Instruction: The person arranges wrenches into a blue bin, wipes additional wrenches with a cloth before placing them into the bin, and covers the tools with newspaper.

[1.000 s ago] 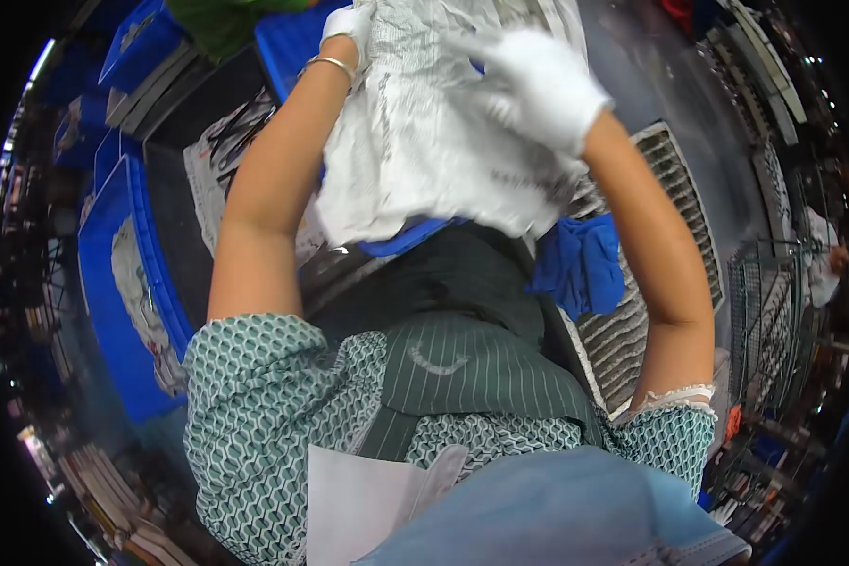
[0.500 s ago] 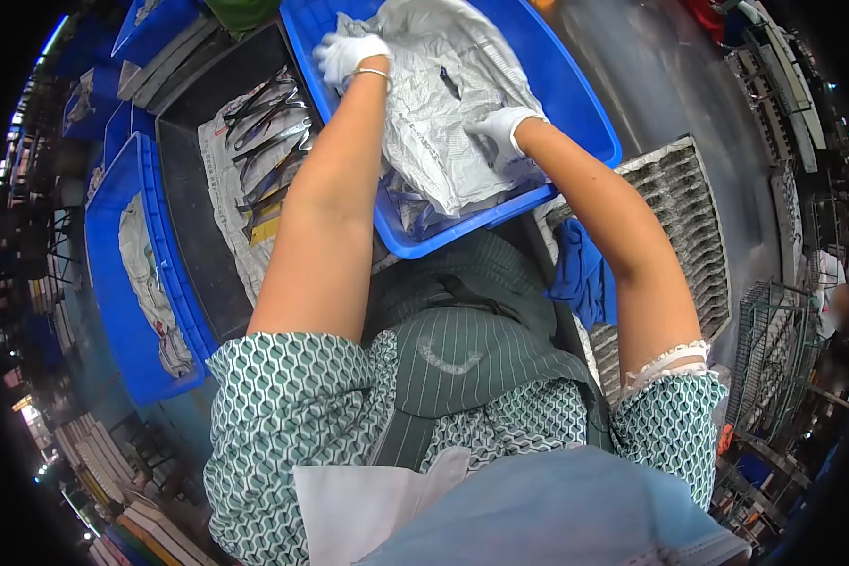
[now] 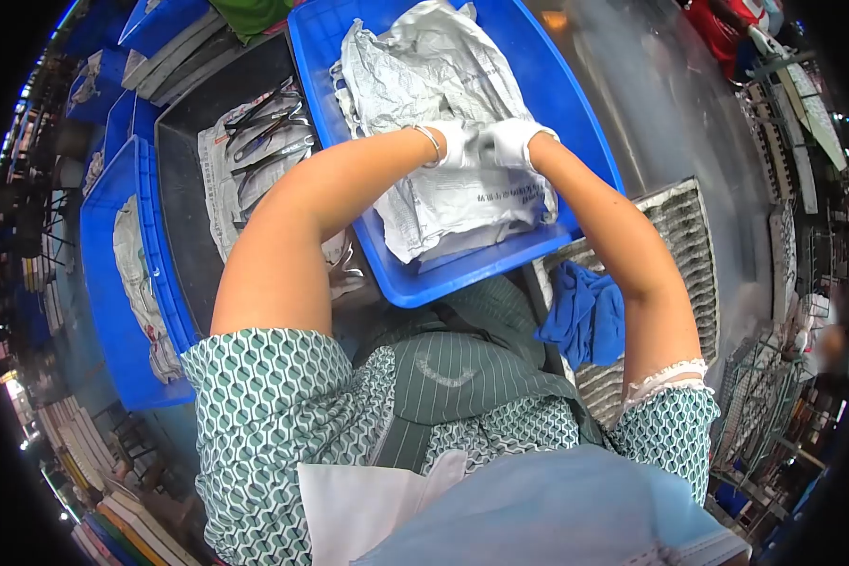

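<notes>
A crumpled, pale grey printed sheet (image 3: 396,80) lies inside a blue plastic bin (image 3: 443,283) in front of me. My left hand (image 3: 452,141), in a white glove, is closed on the middle of the sheet, its fingers partly turned away from view. Right beside it my right hand (image 3: 511,143), also gloved in white, has its fingers curled down onto the same sheet. Only a small gap separates the two hands. What lies under the sheet is hidden.
Left of the bin, a black tray (image 3: 193,179) holds long, shiny dark pieces (image 3: 269,132) on another printed sheet. Another blue bin (image 3: 104,283) stands farther left. At right are a blue cloth (image 3: 585,316), a ridged grey tray (image 3: 689,236) and a metal surface (image 3: 623,75).
My left hand has moved from the sheet's far left edge toward the middle, beside the right hand. The sheet's near part has shifted and now covers more of the bin's front.
</notes>
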`<state>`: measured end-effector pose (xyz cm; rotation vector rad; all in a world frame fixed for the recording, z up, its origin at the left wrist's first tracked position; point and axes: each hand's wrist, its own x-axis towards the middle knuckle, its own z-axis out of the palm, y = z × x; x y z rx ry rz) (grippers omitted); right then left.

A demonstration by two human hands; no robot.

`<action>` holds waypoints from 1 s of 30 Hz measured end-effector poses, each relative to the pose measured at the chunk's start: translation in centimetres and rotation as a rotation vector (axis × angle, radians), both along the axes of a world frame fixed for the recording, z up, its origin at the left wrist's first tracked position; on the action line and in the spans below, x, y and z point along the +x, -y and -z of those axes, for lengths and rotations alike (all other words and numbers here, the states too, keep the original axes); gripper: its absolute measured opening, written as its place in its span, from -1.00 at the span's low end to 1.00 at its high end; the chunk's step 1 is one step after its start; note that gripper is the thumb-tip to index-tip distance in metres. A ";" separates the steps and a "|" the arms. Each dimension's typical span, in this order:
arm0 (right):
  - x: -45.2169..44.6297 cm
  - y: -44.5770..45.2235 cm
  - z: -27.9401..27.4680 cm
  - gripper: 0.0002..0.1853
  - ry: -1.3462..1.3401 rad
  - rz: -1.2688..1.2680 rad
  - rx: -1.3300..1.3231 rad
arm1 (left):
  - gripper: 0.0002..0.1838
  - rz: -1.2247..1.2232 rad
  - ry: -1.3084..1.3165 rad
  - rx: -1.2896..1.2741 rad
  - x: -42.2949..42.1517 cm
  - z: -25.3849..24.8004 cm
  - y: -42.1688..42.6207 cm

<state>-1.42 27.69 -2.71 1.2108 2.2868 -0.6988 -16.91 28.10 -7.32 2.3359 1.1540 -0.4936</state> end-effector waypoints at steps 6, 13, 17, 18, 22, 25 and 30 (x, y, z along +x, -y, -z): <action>-0.4 -1.6 3.1 0.20 -0.203 0.017 0.363 | -0.32 0.107 0.058 -0.018 -1.7 1.1 -3.2; -0.6 -0.4 2.2 0.34 0.040 -0.037 0.134 | -0.37 -0.527 -0.225 0.475 -5.5 -8.3 -10.8; -0.4 -0.1 2.3 0.32 0.035 -0.002 0.143 | -0.39 -0.326 -0.126 0.742 -7.8 -3.1 -13.4; -0.4 -0.1 2.2 0.32 0.042 -0.003 0.150 | -0.43 -0.387 0.054 0.604 -8.9 -1.4 -15.7; -0.3 -0.2 3.1 0.31 0.032 -0.021 0.182 | -0.59 -0.669 0.542 0.130 -10.7 -3.7 -19.5; -0.4 -0.2 2.5 0.32 0.028 -0.018 0.135 | -0.54 -0.397 0.231 0.434 -12.2 -4.3 -22.1; -0.7 -0.2 2.1 0.31 0.032 -0.058 0.158 | -0.56 -0.204 -0.090 0.666 -12.4 -7.9 -18.8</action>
